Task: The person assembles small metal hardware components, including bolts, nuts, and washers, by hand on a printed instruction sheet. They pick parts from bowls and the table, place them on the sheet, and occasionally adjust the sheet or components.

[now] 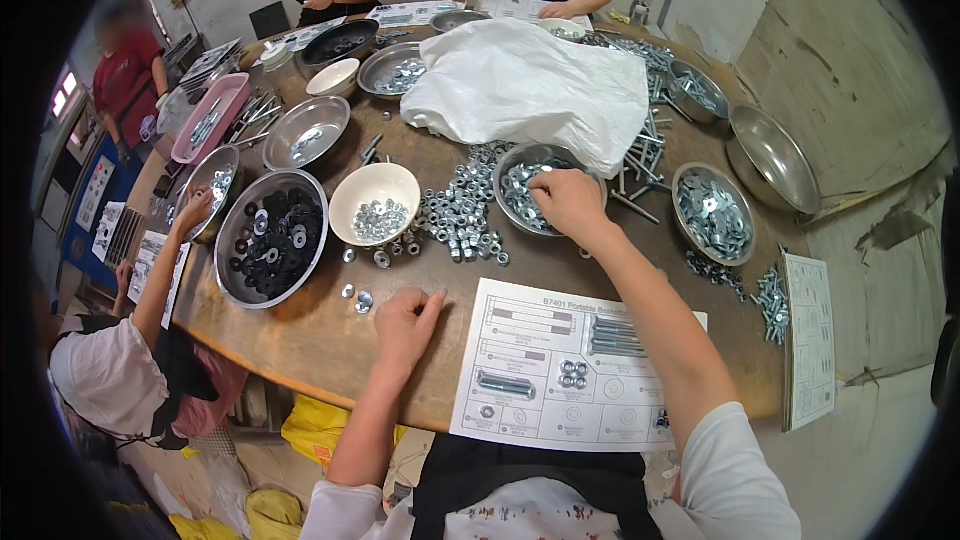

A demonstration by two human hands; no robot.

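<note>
My right hand (pixel 568 202) reaches into a steel bowl (pixel 514 212) of shiny washers, fingers curled down among them; what they pinch is hidden. My left hand (pixel 408 328) rests at the table's near side with fingers curled in and thumb extended; anything inside is hidden. Beside it lie a few loose nuts (pixel 364 302). Under my right forearm is a white parts sheet (pixel 520 340) with outlined boxes; bolts (pixel 617 337) and nuts (pixel 573 374) appear on it, printed or real I cannot tell. A heap of nuts (pixel 462 210) lies left of the steel bowl.
A cream bowl (pixel 375 183) holds small metal parts; a steel bowl (pixel 226 260) holds black washers. At right are a bowl of washers (pixel 712 215), loose bolts (pixel 770 305) and a standing board (pixel 808 340). A white sack (pixel 530 80) covers the middle. Co-workers sit around the table.
</note>
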